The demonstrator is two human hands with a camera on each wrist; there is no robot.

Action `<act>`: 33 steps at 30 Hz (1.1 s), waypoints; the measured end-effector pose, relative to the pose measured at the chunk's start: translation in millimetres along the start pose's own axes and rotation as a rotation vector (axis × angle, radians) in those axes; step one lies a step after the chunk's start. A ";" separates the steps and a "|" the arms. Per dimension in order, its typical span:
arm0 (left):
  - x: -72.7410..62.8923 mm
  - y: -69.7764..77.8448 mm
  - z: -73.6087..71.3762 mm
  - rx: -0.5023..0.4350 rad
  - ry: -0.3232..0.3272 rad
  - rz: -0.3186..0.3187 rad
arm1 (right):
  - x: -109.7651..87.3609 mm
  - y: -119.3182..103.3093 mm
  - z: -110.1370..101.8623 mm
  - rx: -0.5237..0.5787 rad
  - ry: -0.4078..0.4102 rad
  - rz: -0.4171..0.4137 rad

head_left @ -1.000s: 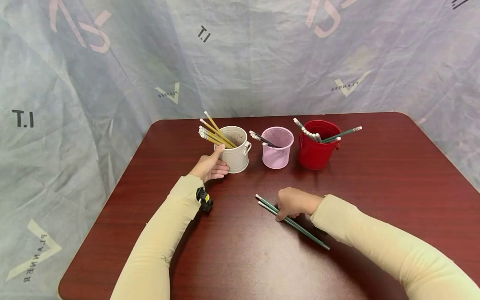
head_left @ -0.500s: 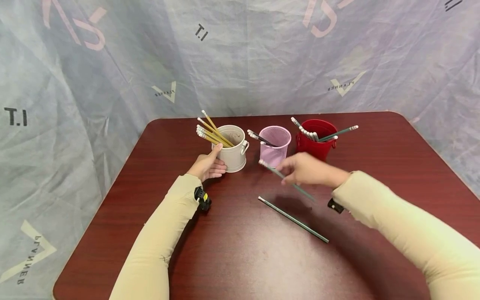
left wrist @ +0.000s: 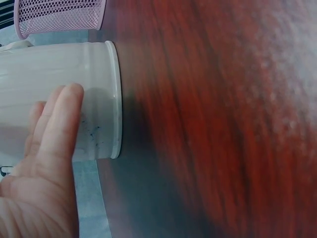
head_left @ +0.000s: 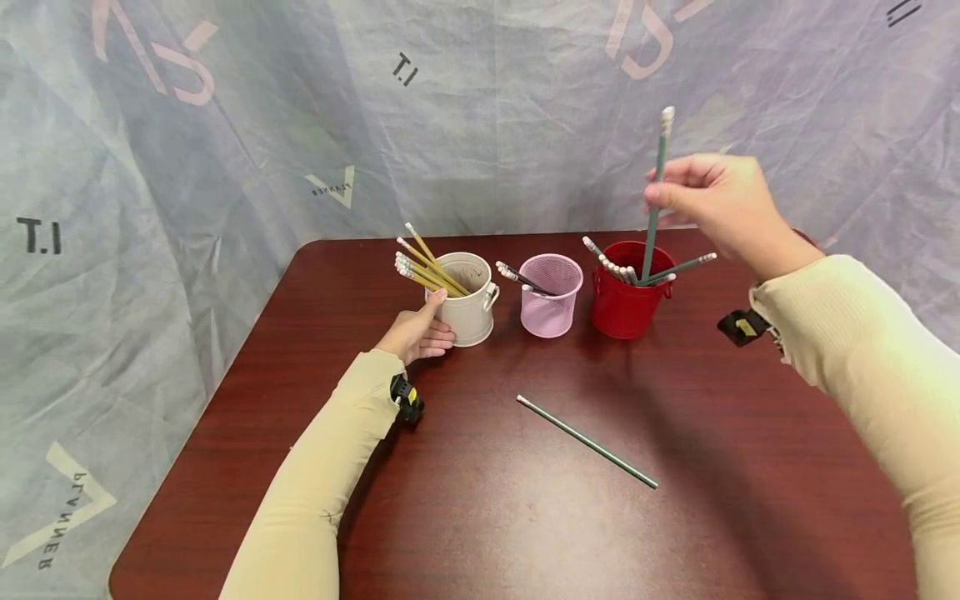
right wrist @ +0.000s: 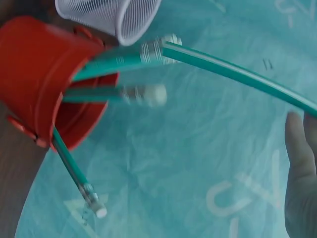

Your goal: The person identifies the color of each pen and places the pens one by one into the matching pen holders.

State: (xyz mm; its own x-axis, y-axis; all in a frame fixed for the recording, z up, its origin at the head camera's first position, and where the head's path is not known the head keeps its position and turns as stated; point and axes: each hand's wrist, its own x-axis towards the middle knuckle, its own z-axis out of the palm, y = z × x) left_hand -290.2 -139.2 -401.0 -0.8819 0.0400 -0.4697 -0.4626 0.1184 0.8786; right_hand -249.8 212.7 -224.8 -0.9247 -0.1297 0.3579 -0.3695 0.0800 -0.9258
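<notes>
My right hand (head_left: 723,200) pinches a green pencil (head_left: 654,225), held nearly upright with its white eraser up. Its lower end overlaps the red bucket (head_left: 626,312) in the head view; in the right wrist view that end is beside the erasers of the green pencils (right wrist: 116,63) leaning in the bucket. With straight fingers, my left hand (head_left: 416,329) rests against the off-white bucket (head_left: 471,321), thumb near the rim. Several yellow pencils (head_left: 431,271) lean out of that bucket. Another green pencil (head_left: 588,442) lies diagonally on the table.
A pink mesh cup (head_left: 550,312) with several black pencils (head_left: 525,279) stands between the two buckets. All three containers are near the back of the dark red-brown table (head_left: 450,500). Behind the table hangs a grey printed cloth (head_left: 480,125).
My right hand has lifted one of two green pencils off the table, carried it up and right, and turned it upright over the red bucket. My left hand has stayed at the off-white bucket.
</notes>
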 end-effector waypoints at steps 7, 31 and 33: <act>-2.0 -0.3 -1.4 0.002 0.004 0.005 | 17.6 5.3 -8.4 0.193 0.157 -0.078; -1.8 -2.9 -1.0 -0.016 0.016 0.016 | 16.5 94.6 -11.5 -0.711 -0.074 0.187; -1.9 -1.9 -1.1 -0.015 0.017 0.021 | 18.8 98.2 -13.3 -0.729 -0.119 0.217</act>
State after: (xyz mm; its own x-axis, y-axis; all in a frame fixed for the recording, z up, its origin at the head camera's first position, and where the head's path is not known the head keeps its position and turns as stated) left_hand -287.7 -140.7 -401.6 -0.8930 0.0256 -0.4494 -0.4449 0.1024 0.8897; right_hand -304.7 231.3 -307.4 -0.9825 -0.1393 0.1236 -0.1862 0.7415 -0.6446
